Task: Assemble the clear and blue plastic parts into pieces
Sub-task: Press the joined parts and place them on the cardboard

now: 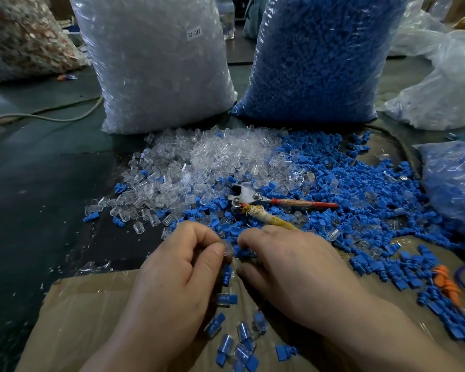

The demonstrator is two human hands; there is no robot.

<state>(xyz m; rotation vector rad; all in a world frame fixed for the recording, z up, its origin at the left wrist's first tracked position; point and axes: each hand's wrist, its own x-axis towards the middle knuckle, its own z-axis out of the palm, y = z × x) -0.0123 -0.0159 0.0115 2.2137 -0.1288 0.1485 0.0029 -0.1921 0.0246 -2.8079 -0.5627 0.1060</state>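
Note:
My left hand [177,267] pinches a small clear plastic cap [228,249] between thumb and forefinger. Close beside it, my right hand [287,261] has its fingers curled around a blue plastic part [243,252], fingertips nearly meeting the left ones. A heap of loose clear caps [199,162] lies beyond the hands, with a spread of blue parts [360,189] to its right. Several joined clear-and-blue pieces [234,342] lie on the cardboard [91,312] below my hands.
A tall bag of clear parts [156,65] and a tall bag of blue parts [320,57] stand at the back. Pliers with red and taped handles [255,201] lie in the pile. Another bag of blue parts [454,183] sits right; an orange piece [446,284] lies nearby.

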